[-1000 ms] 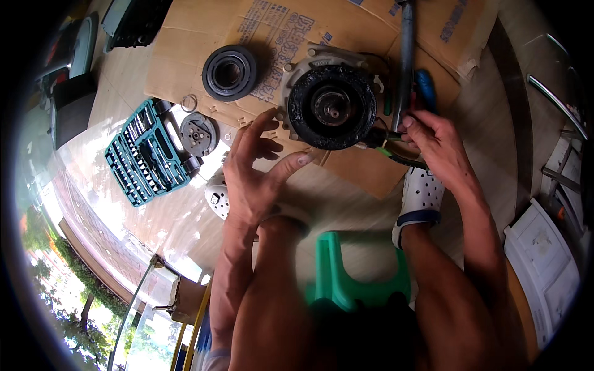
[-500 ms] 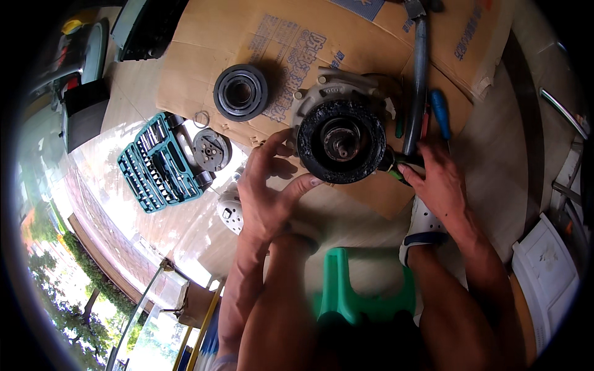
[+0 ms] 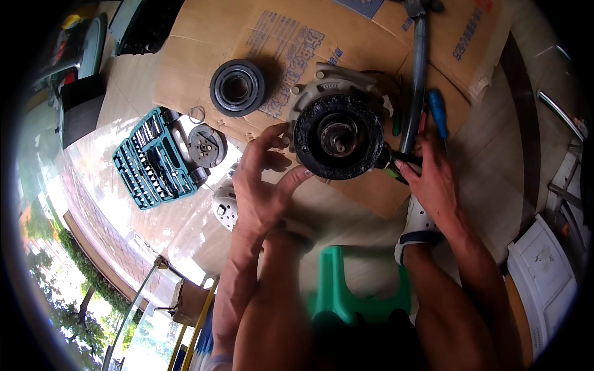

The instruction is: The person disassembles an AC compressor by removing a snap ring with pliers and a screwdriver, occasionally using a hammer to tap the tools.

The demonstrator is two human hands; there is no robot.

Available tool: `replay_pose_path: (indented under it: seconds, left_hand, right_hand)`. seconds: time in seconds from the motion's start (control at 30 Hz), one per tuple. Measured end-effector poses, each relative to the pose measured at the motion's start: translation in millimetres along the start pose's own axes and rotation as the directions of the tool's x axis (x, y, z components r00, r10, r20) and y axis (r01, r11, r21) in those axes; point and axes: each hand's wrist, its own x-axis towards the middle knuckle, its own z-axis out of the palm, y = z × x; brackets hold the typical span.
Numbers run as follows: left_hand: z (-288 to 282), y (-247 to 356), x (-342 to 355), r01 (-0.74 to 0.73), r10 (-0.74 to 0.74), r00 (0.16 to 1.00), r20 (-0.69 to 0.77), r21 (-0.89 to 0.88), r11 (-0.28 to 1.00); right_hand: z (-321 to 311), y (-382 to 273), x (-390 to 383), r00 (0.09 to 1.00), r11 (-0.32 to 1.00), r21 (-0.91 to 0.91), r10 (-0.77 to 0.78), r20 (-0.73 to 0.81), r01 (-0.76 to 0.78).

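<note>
A metal housing [image 3: 312,79] with a grease-smeared black ring [image 3: 307,130] and a central shaft [image 3: 339,141] sits on cardboard [image 3: 185,74]. My left hand [image 3: 260,188] is open at the housing's lower left, fingers curved apart, fingertips touching or very near it. My right hand [image 3: 429,181] grips a dark, green-marked pliers-like tool [image 3: 394,171] at the ring's lower right, its tip obscured. A long grey metal bar [image 3: 417,68] lies just beyond that hand, beside a blue-handled screwdriver [image 3: 436,110] and red-handled and green-handled tools.
A grooved pulley [image 3: 237,88], a metal disc [image 3: 204,147], a small ring [image 3: 197,114] and an open teal socket case [image 3: 148,167] lie to the left. My white clogs [image 3: 413,219] flank a green stool [image 3: 331,278]. A white panel [image 3: 538,278] is at the right.
The whole view has shifted, so the housing appears lower than a second ago. My right hand has changed its hold on the tool, its fingers now farther back near the bar's lower end.
</note>
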Motion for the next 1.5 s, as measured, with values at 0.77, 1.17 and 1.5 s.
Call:
replay_pose_path:
  seconds: [0.77, 1.17, 1.5]
  left_hand:
    - [-59, 38, -61, -0.131, 0.073, 0.978, 0.195, 0.300, 0.945]
    - [-112, 61, -143, 0.518, -0.440, 0.855, -0.276, 0.389, 0.762]
    - [-101, 23, -129, 0.214, -0.164, 0.976, -0.146, 0.473, 0.855]
  right_hand:
    - [20, -7, 33, 0.976, 0.971, -0.115, 0.198, -0.091, -0.208]
    - [-5, -7, 35, 0.990, 0.986, -0.109, 0.130, 0.054, -0.124]
    - [-5, -19, 47, 0.968, 0.877, -0.450, -0.233, -0.094, 0.168]
